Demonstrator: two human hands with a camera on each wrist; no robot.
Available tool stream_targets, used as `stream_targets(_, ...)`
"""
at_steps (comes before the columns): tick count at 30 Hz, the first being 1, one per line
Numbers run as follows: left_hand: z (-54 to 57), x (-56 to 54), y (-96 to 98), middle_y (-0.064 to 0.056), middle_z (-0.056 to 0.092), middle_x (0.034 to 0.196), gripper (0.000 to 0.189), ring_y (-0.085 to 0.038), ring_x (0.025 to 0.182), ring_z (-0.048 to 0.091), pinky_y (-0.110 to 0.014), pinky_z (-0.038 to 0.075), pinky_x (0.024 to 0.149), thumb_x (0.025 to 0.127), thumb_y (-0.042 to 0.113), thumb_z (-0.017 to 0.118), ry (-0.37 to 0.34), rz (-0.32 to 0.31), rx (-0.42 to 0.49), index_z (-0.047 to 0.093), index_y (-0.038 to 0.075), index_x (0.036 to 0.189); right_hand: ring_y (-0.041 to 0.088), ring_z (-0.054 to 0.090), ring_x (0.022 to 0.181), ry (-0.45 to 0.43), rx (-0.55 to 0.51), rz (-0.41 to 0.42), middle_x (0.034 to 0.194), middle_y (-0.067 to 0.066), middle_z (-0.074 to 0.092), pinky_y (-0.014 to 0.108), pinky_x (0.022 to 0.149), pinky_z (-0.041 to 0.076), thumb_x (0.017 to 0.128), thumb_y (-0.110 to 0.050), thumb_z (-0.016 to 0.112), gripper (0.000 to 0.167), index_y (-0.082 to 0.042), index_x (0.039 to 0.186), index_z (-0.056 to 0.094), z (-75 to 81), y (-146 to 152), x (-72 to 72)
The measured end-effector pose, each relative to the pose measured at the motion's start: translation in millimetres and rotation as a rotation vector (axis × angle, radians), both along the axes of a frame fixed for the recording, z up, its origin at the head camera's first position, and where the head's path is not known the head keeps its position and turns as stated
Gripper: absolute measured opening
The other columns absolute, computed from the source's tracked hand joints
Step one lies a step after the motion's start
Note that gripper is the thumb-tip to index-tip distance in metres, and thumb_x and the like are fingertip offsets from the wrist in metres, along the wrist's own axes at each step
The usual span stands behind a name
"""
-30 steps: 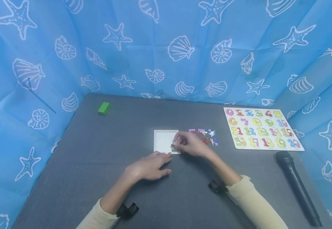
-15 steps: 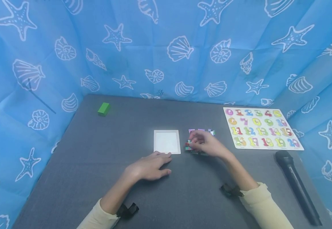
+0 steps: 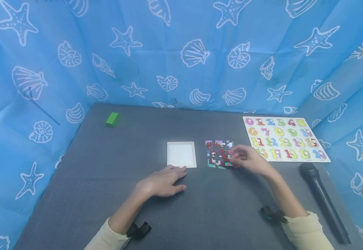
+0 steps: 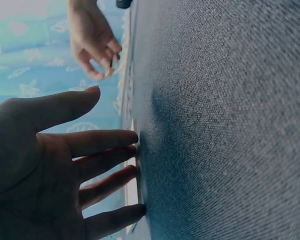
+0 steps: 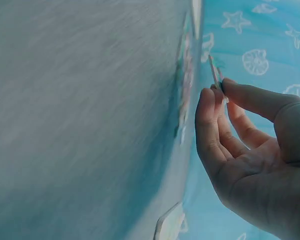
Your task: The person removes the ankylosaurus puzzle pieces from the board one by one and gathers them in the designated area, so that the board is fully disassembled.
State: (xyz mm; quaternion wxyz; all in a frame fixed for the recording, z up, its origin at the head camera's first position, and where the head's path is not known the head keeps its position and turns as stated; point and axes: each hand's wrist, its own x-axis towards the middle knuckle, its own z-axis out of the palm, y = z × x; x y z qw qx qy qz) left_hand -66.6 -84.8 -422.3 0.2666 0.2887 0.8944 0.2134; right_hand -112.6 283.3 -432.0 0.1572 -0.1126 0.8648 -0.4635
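Note:
My right hand (image 3: 249,159) pinches a jigsaw puzzle piece (image 5: 216,77) between thumb and fingers, clear of the table in the right wrist view. Below and left of it in the head view lie several colourful jigsaw pieces (image 3: 222,163), grouped in a rough square with gaps; some are hidden by the fingers. A white square puzzle frame (image 3: 181,156) with a bare inside lies to their left. My left hand (image 3: 162,182) rests with fingers spread and extended, its fingertips right at the frame's front edge.
A number board (image 3: 278,146) with coloured numerals lies at the right. A black microphone (image 3: 325,203) lies in front of it, near the right table edge. At the back left stands a green block (image 3: 112,119). A blue curtain (image 3: 169,52) closes off the back and sides.
My right hand has moved right with the puzzle piece, from over the frame across the group of pieces to its right side. The left hand has stayed in place.

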Motion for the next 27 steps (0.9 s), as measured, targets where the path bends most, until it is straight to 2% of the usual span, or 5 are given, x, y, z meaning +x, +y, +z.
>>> stream_targets(10, 0.7, -2.3, -3.5, 0.0, 0.036, 0.179, 0.061, -0.028, 0.167, 0.032, -0.06, 0.034, 0.133, 0.111, 0.041, 0.06, -0.004, -0.009, 0.009, 0.049, 0.012, 0.164, 0.013, 0.074, 0.078, -0.025, 0.068, -0.002, 0.096, 0.02, 0.076, 0.029, 0.07, 0.065, 0.099, 0.0, 0.072, 0.024, 0.01, 0.119, 0.066, -7.5, 13.6, 7.7)
stream_targets(15, 0.4, -4.8, -7.0, -0.003, 0.037, 0.178, 0.06, -0.028, 0.168, 0.031, -0.053, 0.03, 0.137, 0.112, 0.039, 0.059, -0.008, -0.044, 0.036, 0.049, 0.01, 0.164, 0.014, 0.075, 0.079, 0.024, 0.121, -0.01, 0.094, 0.018, 0.076, 0.027, 0.068, 0.064, 0.1, 0.0, 0.071, 0.021, 0.009, 0.118, 0.068, -8.2, 11.9, 9.4)
stream_targets(20, -1.4, -6.1, -14.8, -0.006, 0.036, 0.179, 0.06, -0.028, 0.168, 0.031, -0.051, 0.029, 0.138, 0.113, 0.038, 0.057, -0.024, -0.065, 0.083, 0.047, 0.009, 0.164, 0.012, 0.073, 0.072, 0.057, 0.18, -0.043, 0.09, 0.016, 0.075, 0.026, 0.063, 0.061, 0.098, -0.002, 0.074, 0.017, 0.007, 0.112, 0.07, -8.0, 7.3, 9.5)
stream_targets(24, -1.6, -6.0, -27.4, -0.006, 0.037, 0.178, 0.062, -0.029, 0.167, 0.033, -0.054, 0.031, 0.136, 0.113, 0.042, 0.055, -0.026, -0.027, 0.124, 0.045, 0.011, 0.166, 0.011, 0.07, 0.069, 0.119, 0.276, -0.078, 0.092, 0.014, 0.076, 0.024, 0.058, 0.053, 0.098, -0.006, 0.076, 0.016, 0.002, 0.111, 0.071, -6.6, 4.7, 10.8)
stream_targets(27, 3.3, -4.5, -43.0, -0.006, 0.039, 0.177, 0.066, -0.032, 0.165, 0.036, -0.061, 0.033, 0.133, 0.112, 0.049, 0.054, 0.038, 0.047, 0.121, 0.043, 0.015, 0.168, 0.018, 0.072, 0.074, 0.277, 0.337, -0.122, 0.096, 0.014, 0.077, 0.028, 0.061, 0.056, 0.097, -0.006, 0.078, 0.015, -0.001, 0.111, 0.073, -1.8, 4.3, 16.2)
